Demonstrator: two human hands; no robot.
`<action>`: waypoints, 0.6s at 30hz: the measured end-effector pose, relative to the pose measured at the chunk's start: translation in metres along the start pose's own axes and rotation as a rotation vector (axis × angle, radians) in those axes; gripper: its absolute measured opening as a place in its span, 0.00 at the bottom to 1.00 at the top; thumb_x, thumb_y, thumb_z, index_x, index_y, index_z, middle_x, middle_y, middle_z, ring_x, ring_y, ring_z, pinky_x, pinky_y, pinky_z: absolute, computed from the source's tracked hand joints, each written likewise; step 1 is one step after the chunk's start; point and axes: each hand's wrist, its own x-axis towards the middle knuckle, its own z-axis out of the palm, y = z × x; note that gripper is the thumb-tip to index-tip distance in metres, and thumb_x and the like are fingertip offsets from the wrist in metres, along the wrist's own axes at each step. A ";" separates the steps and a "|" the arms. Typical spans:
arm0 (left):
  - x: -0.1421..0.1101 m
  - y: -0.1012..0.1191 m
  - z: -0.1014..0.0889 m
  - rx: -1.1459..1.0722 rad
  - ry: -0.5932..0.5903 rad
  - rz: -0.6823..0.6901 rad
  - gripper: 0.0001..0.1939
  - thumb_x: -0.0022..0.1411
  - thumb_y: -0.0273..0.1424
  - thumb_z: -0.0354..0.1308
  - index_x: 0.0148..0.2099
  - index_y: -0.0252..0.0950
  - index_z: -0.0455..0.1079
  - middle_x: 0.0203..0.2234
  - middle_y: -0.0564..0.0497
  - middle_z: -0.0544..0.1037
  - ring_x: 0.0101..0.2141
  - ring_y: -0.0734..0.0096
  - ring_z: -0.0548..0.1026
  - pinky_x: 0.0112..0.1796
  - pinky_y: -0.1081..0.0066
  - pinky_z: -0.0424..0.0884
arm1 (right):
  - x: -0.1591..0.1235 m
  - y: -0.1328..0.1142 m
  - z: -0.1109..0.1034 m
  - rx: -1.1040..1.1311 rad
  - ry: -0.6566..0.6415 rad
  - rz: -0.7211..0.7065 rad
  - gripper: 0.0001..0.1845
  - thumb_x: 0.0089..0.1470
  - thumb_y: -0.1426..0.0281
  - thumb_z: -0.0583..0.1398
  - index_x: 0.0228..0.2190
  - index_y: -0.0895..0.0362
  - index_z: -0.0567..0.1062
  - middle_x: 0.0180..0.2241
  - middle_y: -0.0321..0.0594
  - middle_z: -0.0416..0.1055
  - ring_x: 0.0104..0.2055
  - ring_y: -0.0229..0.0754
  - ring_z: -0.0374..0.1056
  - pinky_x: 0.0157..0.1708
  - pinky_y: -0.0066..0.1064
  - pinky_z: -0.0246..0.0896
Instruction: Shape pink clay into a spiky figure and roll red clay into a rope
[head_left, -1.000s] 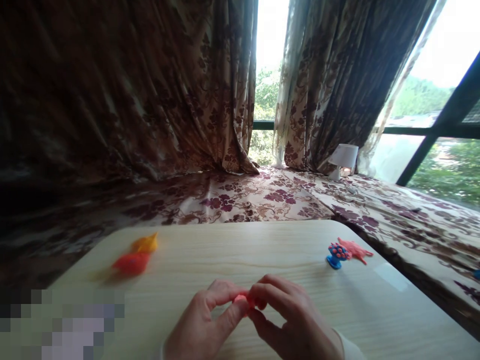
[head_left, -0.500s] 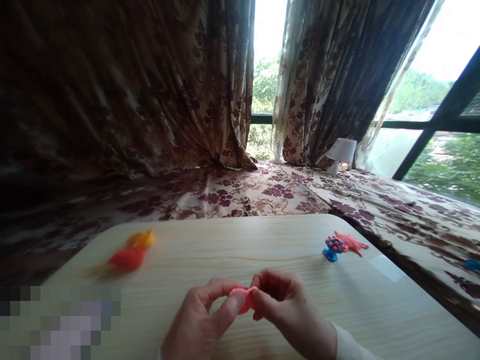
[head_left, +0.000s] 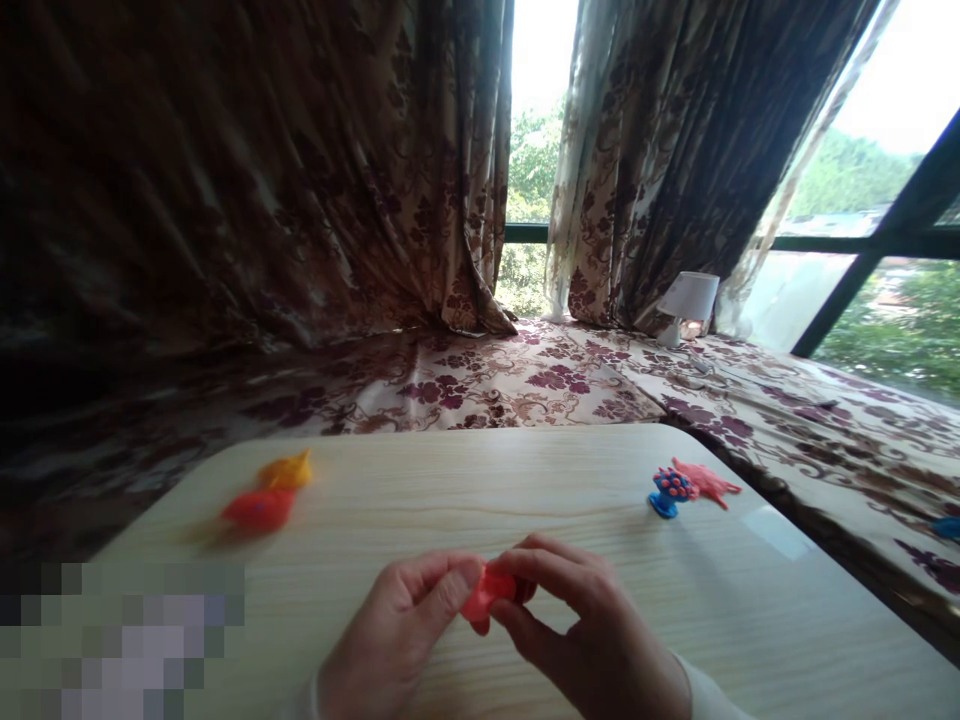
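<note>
A small lump of coral-pink modelling clay [head_left: 486,592] is held between my two hands over the near part of the table. My left hand [head_left: 409,620] pinches its left side between thumb and fingers. On the other side, my right hand [head_left: 581,620] grips the clay with thumb and fingertips, covering part of it. Toward the table's right edge stands a blue clay figure [head_left: 667,492] like a footed cup, topped with pink dots. Just behind it lies a flat, jagged piece of pink clay [head_left: 709,482].
On the left of the wooden table [head_left: 450,490] sit a red lump [head_left: 259,511] and a yellow lump [head_left: 286,469], both blurred. Floral cloth [head_left: 525,380] covers the surface beyond. A white lamp [head_left: 690,297] stands by the window, and a blue item [head_left: 946,527] lies far right.
My right hand's fingers have shifted over the clay, with the index finger now stretched across its top. The clay looks turned between the hands. The view has tilted slightly.
</note>
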 end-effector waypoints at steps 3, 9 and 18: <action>0.000 -0.005 0.003 0.083 0.093 0.028 0.19 0.53 0.46 0.55 0.27 0.36 0.74 0.22 0.51 0.78 0.31 0.63 0.75 0.39 0.66 0.69 | -0.001 0.000 0.002 -0.077 0.034 -0.032 0.09 0.48 0.81 0.57 0.26 0.56 0.74 0.24 0.34 0.69 0.26 0.33 0.66 0.28 0.23 0.60; 0.000 -0.005 0.007 0.179 0.174 0.078 0.14 0.51 0.43 0.58 0.30 0.37 0.74 0.23 0.51 0.78 0.32 0.63 0.75 0.38 0.67 0.70 | 0.000 0.004 0.004 -0.200 0.105 0.042 0.09 0.44 0.80 0.56 0.22 0.56 0.71 0.20 0.32 0.66 0.22 0.33 0.63 0.24 0.24 0.57; -0.003 0.003 0.009 0.317 0.182 0.113 0.04 0.54 0.32 0.56 0.32 0.39 0.70 0.28 0.53 0.76 0.34 0.66 0.74 0.40 0.70 0.67 | 0.005 0.008 0.006 -0.135 0.177 0.164 0.07 0.44 0.78 0.55 0.21 0.56 0.70 0.19 0.33 0.66 0.22 0.35 0.61 0.24 0.25 0.58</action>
